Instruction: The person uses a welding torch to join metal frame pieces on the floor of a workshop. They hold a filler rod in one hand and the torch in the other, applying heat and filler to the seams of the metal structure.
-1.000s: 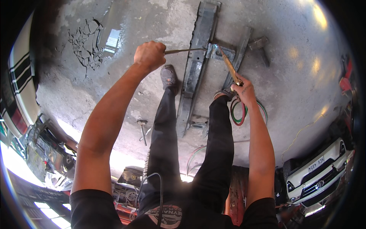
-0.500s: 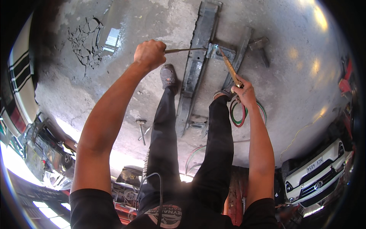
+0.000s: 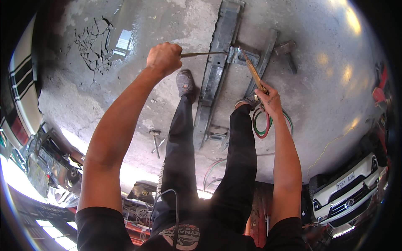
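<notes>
My left hand (image 3: 164, 58) is closed around the end of a thin metal rod (image 3: 200, 54), perhaps a screwdriver or pry bar. Its far end reaches a small metal bracket (image 3: 244, 57) that bridges a long steel rail (image 3: 216, 58) and a shorter, narrower rail (image 3: 262, 62). In my right hand (image 3: 269, 99) is a brass cutting torch (image 3: 253, 74), gripped by its handle. The torch slants up and left, its tip at the bracket, where a small bright spot shows. Red and green hoses (image 3: 263, 133) loop below the handle.
A hammer (image 3: 287, 56) lies right of the rails, and another hammer-like tool (image 3: 155, 138) is left of my legs. My shoes (image 3: 185, 83) flank the long rail. Cracked dark debris (image 3: 94, 50) lies at far left. A white vehicle (image 3: 347, 190) stands at lower right.
The torch tip has shifted slightly up and right along the bracket, and the bright spot has moved with it. My left hand stays nearly still on the rod.
</notes>
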`<state>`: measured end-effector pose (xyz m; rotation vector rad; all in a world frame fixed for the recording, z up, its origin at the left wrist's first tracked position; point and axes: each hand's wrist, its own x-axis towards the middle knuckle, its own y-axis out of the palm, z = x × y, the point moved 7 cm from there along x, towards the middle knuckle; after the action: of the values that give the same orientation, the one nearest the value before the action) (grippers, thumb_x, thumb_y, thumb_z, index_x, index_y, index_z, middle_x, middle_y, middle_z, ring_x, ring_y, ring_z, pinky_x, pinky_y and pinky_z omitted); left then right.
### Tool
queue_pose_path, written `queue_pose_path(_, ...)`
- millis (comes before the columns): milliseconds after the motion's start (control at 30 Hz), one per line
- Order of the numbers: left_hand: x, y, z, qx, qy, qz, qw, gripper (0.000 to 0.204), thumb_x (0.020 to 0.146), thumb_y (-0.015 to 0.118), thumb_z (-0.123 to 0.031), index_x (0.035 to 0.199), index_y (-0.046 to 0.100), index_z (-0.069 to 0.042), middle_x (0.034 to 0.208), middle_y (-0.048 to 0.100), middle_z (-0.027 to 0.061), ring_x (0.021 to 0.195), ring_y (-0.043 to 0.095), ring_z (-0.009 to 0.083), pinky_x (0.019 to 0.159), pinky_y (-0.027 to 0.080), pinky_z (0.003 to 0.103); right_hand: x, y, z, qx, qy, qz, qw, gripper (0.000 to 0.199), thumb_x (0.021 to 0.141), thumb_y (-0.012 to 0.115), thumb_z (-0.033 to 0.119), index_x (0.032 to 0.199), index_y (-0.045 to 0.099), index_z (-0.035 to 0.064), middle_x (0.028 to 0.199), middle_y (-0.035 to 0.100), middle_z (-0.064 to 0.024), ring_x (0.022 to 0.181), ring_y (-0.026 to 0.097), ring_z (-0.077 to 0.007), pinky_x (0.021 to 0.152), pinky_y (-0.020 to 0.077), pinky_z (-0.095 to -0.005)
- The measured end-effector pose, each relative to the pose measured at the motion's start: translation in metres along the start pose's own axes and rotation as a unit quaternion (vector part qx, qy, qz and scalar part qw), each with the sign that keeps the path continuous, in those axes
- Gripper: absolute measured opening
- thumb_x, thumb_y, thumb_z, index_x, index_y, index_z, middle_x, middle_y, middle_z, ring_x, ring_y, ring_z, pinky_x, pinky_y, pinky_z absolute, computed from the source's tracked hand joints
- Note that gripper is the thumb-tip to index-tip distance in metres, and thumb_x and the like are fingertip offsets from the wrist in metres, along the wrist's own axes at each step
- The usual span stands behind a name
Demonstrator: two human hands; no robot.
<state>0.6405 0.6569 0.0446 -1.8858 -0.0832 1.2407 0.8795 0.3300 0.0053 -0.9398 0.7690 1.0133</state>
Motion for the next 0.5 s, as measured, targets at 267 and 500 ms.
queue_pose_path(267,0.0002,0.0004,0.0009,-0.004,0.001,0.0,1.0,0.02,0.086,0.068,-0.015,0.102,0.08,-0.011,0.098,0.078,0.0158,0.096,0.076,0.0345,0.088,0.06,0.045,0.0009,-0.0002,-0.0033,-0.003,-0.008,0.004,1.0,0.059,0.092,0.072,0.021,0.147,0.06,0.0036,0.072,0.064,-0.0043,0.047,0.058,-0.0133,0.041,0.0449,-0.0303)
queue_pose_path(500,0.001,0.0005,0.001,0.002,-0.001,0.005,1.0,0.02,0.088,0.068,-0.015,0.103,0.08,-0.011,0.097,0.078,0.0154,0.094,0.076,0.0333,0.087,0.06,0.044,-0.0014,-0.0001,-0.0043,-0.009,-0.017,0.006,1.0,0.056,0.094,0.07,0.023,0.144,0.062,0.0015,0.072,0.064,-0.0046,0.047,0.059,-0.0133,0.042,0.0456,-0.0304)
